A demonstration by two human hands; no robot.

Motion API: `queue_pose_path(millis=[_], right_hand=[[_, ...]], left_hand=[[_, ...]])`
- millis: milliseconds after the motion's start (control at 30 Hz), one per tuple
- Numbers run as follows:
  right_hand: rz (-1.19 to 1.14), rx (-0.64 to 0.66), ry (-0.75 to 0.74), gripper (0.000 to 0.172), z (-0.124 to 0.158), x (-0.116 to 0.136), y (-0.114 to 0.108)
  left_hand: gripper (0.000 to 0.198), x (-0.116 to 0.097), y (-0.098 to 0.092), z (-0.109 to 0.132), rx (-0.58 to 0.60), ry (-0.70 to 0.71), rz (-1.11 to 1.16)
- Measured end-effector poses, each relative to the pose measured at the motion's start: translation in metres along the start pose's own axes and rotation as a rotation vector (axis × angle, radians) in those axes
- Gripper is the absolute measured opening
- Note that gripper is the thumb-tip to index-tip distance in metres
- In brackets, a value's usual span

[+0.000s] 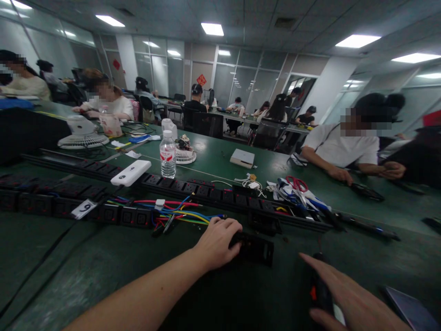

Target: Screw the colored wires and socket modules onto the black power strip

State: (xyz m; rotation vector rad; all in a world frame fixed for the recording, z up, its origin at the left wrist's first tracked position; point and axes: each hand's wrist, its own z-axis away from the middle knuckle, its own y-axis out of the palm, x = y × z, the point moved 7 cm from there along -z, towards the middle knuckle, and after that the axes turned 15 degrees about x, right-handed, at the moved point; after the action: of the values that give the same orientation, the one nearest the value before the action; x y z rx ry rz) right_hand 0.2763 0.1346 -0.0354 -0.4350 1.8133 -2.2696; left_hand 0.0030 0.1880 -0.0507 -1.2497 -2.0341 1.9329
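My left hand point(220, 241) is closed on the near end of a black plastic housing piece point(257, 248) on the green table. The fingers curl over its left end and hide part of it. Just beyond lie loose coloured wires point(186, 216) coming out of a black power strip point(138, 216). At lower right, my right hand point(347, 289) is spread around a black handheld tool with a red button point(319, 287), which looks like an electric screwdriver. Its thumb and forefinger are stretched apart on either side; whether the palm touches the tool I cannot tell.
A second long strip point(206, 191) crosses the table behind, with a white power bank point(131, 173) on it and a water bottle point(167, 156) beside it. Red scissors point(296, 184) lie among cloths at right. A phone-like slab point(411, 308) sits lower right. A co-worker point(344, 149) works opposite.
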Motion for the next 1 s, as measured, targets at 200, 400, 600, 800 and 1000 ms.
queue_pose_path(millis=[200, 400, 600, 800, 1000], right_hand=[[0.106, 0.132, 0.026, 0.083, -0.071, 0.119, -0.020], [0.154, 0.088, -0.020, 0.072, -0.087, 0.128, -0.009], [0.256, 0.010, -0.021, 0.046, -0.088, 0.138, -0.006], [0.325, -0.001, -0.026, 0.041, -0.093, 0.140, 0.001], [0.349, -0.010, -0.049, 0.036, -0.093, 0.139, 0.000]], left_hand=[[0.010, -0.004, 0.004, -0.001, -0.030, 0.138, -0.062], [0.021, -0.012, 0.010, -0.001, 0.020, 0.137, -0.248], [0.021, -0.024, 0.010, 0.001, 0.054, 0.112, -0.370], [0.020, -0.024, 0.010, 0.003, 0.050, 0.180, -0.397], [0.021, -0.027, 0.009, 0.001, 0.042, 0.163, -0.486]])
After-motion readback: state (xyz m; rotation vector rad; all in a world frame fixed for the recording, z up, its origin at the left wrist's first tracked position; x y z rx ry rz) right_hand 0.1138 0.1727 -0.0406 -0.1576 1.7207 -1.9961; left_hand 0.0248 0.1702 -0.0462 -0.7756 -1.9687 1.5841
